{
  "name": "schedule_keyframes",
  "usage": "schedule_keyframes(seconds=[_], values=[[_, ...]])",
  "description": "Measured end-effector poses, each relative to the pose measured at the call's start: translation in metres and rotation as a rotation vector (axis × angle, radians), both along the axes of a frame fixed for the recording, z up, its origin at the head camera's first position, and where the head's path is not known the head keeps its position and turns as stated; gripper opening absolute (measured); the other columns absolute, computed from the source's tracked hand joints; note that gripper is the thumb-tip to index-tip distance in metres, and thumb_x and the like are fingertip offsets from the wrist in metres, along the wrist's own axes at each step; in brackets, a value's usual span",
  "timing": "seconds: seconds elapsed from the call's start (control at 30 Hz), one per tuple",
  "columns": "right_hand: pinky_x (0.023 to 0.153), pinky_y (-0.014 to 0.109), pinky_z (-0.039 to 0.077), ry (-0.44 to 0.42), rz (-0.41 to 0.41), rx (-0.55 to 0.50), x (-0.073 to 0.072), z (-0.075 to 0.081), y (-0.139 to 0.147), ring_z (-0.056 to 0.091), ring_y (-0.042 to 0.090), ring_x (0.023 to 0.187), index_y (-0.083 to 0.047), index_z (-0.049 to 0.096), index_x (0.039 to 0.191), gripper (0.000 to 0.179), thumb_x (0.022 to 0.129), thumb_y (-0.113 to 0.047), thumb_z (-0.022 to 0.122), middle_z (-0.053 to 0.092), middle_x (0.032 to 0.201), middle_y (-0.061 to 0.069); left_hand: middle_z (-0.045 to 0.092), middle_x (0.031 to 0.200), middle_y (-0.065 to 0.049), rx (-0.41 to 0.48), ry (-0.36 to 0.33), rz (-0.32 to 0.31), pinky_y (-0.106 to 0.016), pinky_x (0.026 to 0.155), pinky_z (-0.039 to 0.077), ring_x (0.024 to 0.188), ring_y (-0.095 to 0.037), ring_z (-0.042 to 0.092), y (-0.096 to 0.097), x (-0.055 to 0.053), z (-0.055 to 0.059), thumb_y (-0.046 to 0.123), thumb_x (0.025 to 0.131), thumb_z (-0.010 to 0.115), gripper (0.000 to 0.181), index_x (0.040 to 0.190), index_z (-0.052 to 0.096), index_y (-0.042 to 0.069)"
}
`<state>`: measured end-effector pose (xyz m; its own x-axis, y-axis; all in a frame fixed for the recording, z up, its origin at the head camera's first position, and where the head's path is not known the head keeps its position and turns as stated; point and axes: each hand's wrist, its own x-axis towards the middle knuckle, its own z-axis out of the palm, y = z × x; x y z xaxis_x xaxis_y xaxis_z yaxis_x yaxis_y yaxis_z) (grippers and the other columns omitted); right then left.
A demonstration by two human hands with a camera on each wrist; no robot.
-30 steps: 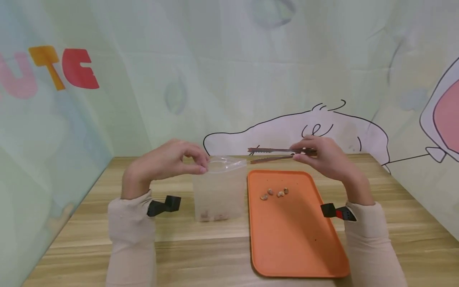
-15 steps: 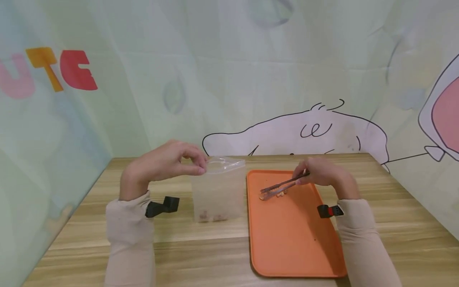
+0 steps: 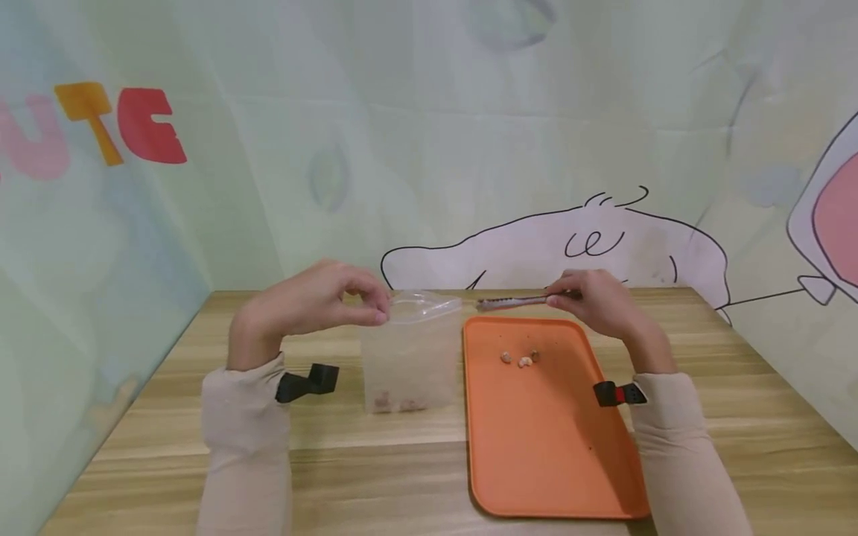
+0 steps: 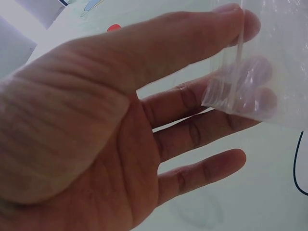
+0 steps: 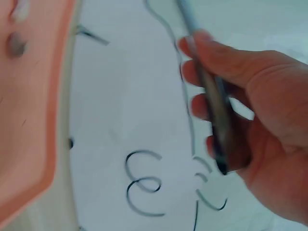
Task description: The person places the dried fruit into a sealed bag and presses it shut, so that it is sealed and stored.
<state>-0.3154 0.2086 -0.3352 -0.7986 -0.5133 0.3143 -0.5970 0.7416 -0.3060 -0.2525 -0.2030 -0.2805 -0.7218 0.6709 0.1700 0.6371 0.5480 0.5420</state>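
Note:
In the head view my left hand (image 3: pixel 335 298) pinches the top corner of a clear zip bag (image 3: pixel 410 365), which stands upright on the table with its mouth gaping. Small brownish pieces (image 3: pixel 400 403) lie at the bag's bottom. The left wrist view shows thumb and forefinger on the edge of the plastic (image 4: pixel 284 62). My right hand (image 3: pixel 599 305) holds metal tongs (image 3: pixel 512 302), their arms squeezed together and tips level with the bag's mouth, just to its right; what the tips grip is too small to tell. Three small nut-like pieces (image 3: pixel 525 362) lie on the orange tray (image 3: pixel 550 447).
The tray lies right of the bag on a wood-grain table (image 3: pixel 362 484). A printed cloth backdrop (image 3: pixel 429 149) rises behind the table and along its left side. Dark crumbs dot the tray.
My right hand lowered the tongs to the tray, squeezed them, and lifted them back toward the bag's mouth. The leftmost piece is gone from the tray. The left hand and bag stayed still.

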Motion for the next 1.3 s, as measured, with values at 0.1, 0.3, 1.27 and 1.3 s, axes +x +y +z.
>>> schedule_keyframes(seconds=[0.1, 0.3, 1.27, 1.3], values=[[0.063, 0.031, 0.048, 0.149, 0.005, -0.090, 0.007, 0.010, -0.009, 0.060, 0.012, 0.069, -0.005, 0.078, 0.100, 0.010, 0.093, -0.009, 0.072, 0.067, 0.086, 0.001, 0.068, 0.093, 0.007, 0.000, 0.002, 0.001, -0.040, 0.084, 0.050, 0.091, -0.014, 0.061, 0.001, 0.000, 0.000, 0.019, 0.094, 0.072, 0.004, 0.095, 0.074, 0.015], [0.064, 0.021, 0.046, 0.323, 0.137, -0.199, 0.033, 0.032, -0.034, 0.060, 0.007, 0.071, -0.009, 0.078, 0.098, 0.011, 0.089, -0.004, 0.075, 0.068, 0.088, -0.005, 0.068, 0.093, 0.008, -0.012, 0.000, -0.006, -0.039, 0.085, 0.050, 0.093, -0.014, 0.061, 0.002, 0.000, 0.002, 0.019, 0.095, 0.071, 0.004, 0.096, 0.073, 0.016], [0.064, 0.030, 0.043, -0.366, 0.022, 0.204, -0.010, -0.017, 0.033, 0.055, 0.014, 0.072, -0.015, 0.077, 0.093, 0.004, 0.089, -0.016, 0.076, 0.065, 0.080, -0.007, 0.068, 0.096, 0.007, -0.014, -0.022, -0.030, -0.038, 0.086, 0.050, 0.093, -0.015, 0.060, 0.002, 0.001, 0.002, 0.021, 0.096, 0.070, 0.005, 0.096, 0.073, 0.016], [0.064, 0.030, 0.043, -0.362, 0.017, 0.204, -0.011, -0.019, 0.033, 0.055, 0.014, 0.072, -0.014, 0.077, 0.092, 0.003, 0.089, -0.015, 0.076, 0.065, 0.080, -0.006, 0.068, 0.095, 0.007, -0.015, -0.023, -0.028, -0.038, 0.085, 0.050, 0.092, -0.015, 0.060, 0.003, 0.001, 0.001, 0.021, 0.096, 0.070, 0.005, 0.095, 0.073, 0.017]])
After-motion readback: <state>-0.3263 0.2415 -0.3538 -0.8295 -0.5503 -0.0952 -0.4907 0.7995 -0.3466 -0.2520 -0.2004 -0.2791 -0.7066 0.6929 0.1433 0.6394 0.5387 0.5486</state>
